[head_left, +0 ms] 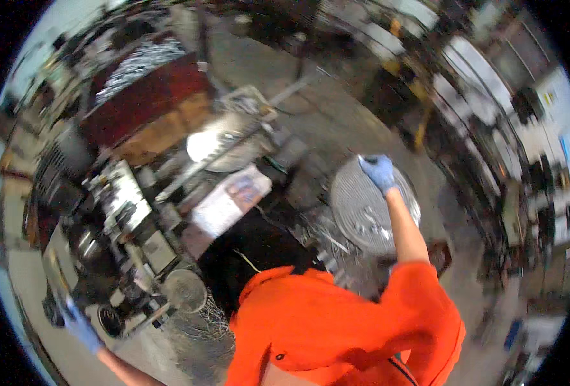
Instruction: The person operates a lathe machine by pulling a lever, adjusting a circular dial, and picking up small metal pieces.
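Note:
My left hand (82, 329), in a blue glove, reaches to the machine (92, 257) at the lower left. Its fingers look stretched out, beside a slim upright lever (57, 270) and a black round knob (110, 320); blur hides whether they touch. On the right, my right hand (378, 172), gloved in blue too, is over the far rim of a round ribbed silver pan (349, 199). Its fingers are curled together, and whatever they hold is too small to tell. Small shiny metal pieces (372, 222) lie in the pan.
A dark red bin (150, 96) full of shiny metal pieces stands at the far left. Nearer are a bright round plate (217, 145), a long metal bar (211, 157) and a printed sheet (230, 199). Metal shavings (214, 318) lie below the machine. Racks and equipment line the right.

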A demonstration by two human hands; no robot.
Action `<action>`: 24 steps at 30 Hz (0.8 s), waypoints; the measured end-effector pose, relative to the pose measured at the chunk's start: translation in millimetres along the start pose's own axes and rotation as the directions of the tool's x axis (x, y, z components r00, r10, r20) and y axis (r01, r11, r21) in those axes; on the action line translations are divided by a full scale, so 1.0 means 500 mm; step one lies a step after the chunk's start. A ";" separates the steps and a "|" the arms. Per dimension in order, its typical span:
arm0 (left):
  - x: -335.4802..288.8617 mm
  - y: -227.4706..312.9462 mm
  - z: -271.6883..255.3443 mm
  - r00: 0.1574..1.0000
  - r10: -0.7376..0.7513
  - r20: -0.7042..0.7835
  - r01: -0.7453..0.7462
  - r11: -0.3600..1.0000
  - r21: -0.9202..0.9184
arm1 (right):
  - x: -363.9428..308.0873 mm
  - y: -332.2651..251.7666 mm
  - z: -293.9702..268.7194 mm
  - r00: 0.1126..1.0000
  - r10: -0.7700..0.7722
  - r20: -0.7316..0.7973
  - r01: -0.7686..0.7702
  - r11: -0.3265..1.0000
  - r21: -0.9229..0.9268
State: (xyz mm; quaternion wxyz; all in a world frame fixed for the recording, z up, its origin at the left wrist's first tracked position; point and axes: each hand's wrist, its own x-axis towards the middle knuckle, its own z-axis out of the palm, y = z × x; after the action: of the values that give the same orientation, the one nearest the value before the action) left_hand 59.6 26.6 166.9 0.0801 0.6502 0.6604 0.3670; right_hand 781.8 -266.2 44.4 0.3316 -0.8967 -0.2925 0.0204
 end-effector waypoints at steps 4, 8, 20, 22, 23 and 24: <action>-0.055 -0.043 -0.060 0.973 -0.134 -0.186 0.120 0.989 -0.087 | -0.058 0.191 -0.014 0.934 0.339 0.114 -0.291 0.904 -0.313; -0.073 0.007 -0.041 0.907 0.195 -0.373 -0.198 0.980 0.032 | -0.153 0.263 -0.027 0.900 0.384 0.209 -0.211 0.799 -0.562; -0.091 -0.031 -0.080 0.972 -0.199 -0.124 0.207 0.977 0.056 | -0.203 0.182 0.008 0.784 0.241 0.573 0.208 0.767 -0.607; -0.101 -0.042 -0.072 0.964 -0.238 -0.119 0.247 0.966 0.074 | -0.202 0.181 0.007 0.838 0.101 0.536 0.277 0.767 -0.578; -0.107 -0.059 -0.069 0.969 -0.203 -0.143 0.215 0.974 0.072 | -0.204 0.191 0.013 0.856 0.052 0.514 0.277 0.794 -0.542; -0.117 -0.067 -0.070 0.974 -0.163 -0.159 0.177 0.981 0.078 | -0.212 0.206 0.009 0.871 0.014 0.491 0.271 0.820 -0.504</action>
State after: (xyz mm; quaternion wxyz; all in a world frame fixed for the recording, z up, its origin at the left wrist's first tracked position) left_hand 20.9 -36.7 150.6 0.0308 0.5644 0.7340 0.3763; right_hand 745.7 -383.2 -38.3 -0.0257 -0.8983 -0.4191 0.1292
